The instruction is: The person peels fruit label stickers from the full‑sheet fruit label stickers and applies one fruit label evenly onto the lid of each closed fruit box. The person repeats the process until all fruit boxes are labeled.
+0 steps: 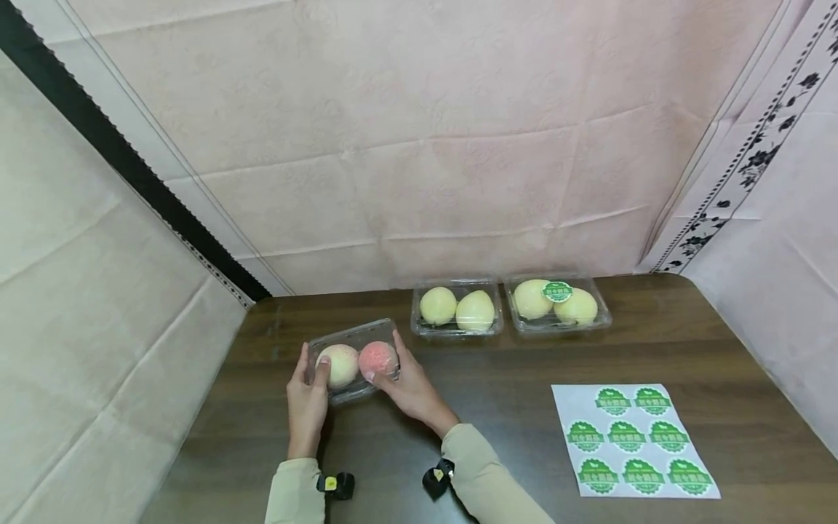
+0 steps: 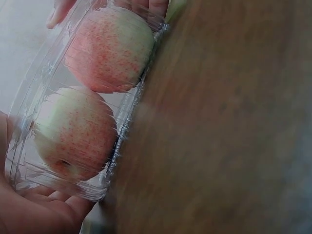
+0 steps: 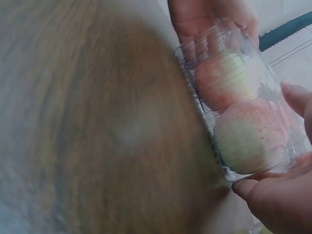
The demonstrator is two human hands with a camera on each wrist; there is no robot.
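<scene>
Both hands hold a clear plastic fruit box (image 1: 353, 335) over the left part of the table, tilted in the wrist views. My left hand (image 1: 306, 404) grips its left end, thumb over the top; my right hand (image 1: 414, 391) grips the right end the same way. Inside lie two peach-like fruits, a paler one (image 1: 342, 366) on the left and a pinker one (image 1: 378, 359) on the right. Red speckles on a pale skin show on each fruit (image 2: 109, 51) in the left wrist view. The right wrist view shows the ribbed plastic box (image 3: 207, 124) between both hands.
Two more clear boxes stand at the table's back edge, each with two pale yellow-green fruits: one plain box (image 1: 457, 332), one box (image 1: 556, 325) with a green label (image 1: 557, 292). A white sheet (image 1: 569, 404) of several green stickers lies front right on the wooden table (image 1: 511, 378). Cloth walls surround the table.
</scene>
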